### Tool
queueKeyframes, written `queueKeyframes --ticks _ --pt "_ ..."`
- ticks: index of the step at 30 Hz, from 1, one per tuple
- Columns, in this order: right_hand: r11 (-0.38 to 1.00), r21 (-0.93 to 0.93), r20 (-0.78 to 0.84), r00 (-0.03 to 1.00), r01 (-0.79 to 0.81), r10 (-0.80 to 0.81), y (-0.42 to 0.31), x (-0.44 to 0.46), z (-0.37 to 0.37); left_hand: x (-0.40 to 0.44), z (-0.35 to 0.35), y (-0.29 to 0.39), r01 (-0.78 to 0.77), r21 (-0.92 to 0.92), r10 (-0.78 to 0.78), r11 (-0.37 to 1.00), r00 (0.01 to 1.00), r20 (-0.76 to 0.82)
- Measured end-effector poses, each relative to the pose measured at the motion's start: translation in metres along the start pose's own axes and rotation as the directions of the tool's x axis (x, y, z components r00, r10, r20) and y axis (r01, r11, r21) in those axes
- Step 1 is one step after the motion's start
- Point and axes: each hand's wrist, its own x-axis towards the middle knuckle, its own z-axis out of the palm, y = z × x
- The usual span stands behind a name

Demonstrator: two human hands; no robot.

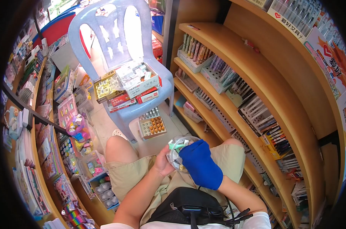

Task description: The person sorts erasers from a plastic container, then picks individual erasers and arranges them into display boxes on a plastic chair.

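Observation:
My left hand (164, 162) is closed around the left side of a clear round plastic tub (173, 165) above my lap. Small items in white, green and dark colours lie inside the tub; I cannot make out their kind. A blue cloth (202, 165) covers my right hand down to the wrist. The right hand grips this cloth and presses it against the tub's right side and rim. Its fingers are hidden under the fabric.
Ahead stands a blue plastic chair (142, 108) stacked with boxes of small erasers (136, 78). A box of orange-brown capped items (153, 127) is on the floor below. Curved wooden shelves (234, 87) with pens rise on the right. Stationery shelves (39, 152) and plastic bins (92, 164) line the left.

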Motion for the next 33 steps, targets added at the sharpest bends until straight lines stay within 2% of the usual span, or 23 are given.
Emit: queueKeyframes --ticks 3,6,9,15,18,21,24,27,30,33 --pt "0.997 0.071 0.026 0.999 -0.043 0.041 -0.004 0.004 -0.004 -0.001 0.007 0.002 0.034 -0.008 -0.034 0.999 0.999 -0.006" --pt "0.995 0.042 0.136 0.987 -0.09 0.084 -0.001 -0.001 0.014 0.001 0.001 0.0 0.033 0.022 -0.032 0.999 0.999 -0.023" --pt "0.999 -0.033 0.056 0.998 -0.029 0.031 0.004 0.001 0.025 -0.001 -0.002 -0.001 0.041 0.044 -0.04 0.998 0.999 -0.034" --pt "0.98 -0.198 0.097 0.995 -0.017 0.037 -0.006 0.006 0.01 0.0 0.001 -0.001 0.038 0.045 -0.039 0.998 0.999 0.029" --pt "0.989 -0.135 0.314 0.945 -0.053 0.093 -0.004 0.005 0.015 0.0 -0.008 -0.005 0.112 0.018 -0.112 0.994 0.994 0.01" --pt "0.999 0.026 0.188 0.982 0.021 -0.025 0.005 -0.005 0.027 0.0 -0.006 -0.006 0.111 0.067 -0.111 0.992 0.994 -0.009" --pt "0.997 -0.033 0.414 0.907 -0.071 0.078 0.008 -0.006 0.022 0.0 -0.005 -0.004 0.101 0.141 -0.099 0.985 0.995 -0.019" --pt "0.998 0.004 0.233 0.971 -0.061 0.058 0.005 -0.006 0.02 0.002 -0.014 -0.013 0.139 0.107 -0.135 0.984 0.99 -0.044" --pt "0.988 -0.067 0.359 0.92 -0.142 0.157 0.001 0.002 0.008 0.004 -0.014 -0.016 0.171 0.046 -0.17 0.984 0.985 -0.014" --pt "0.989 0.047 0.341 0.933 -0.142 0.118 0.01 -0.006 0.022 0.003 -0.015 -0.016 0.187 0.031 -0.187 0.982 0.982 0.008"
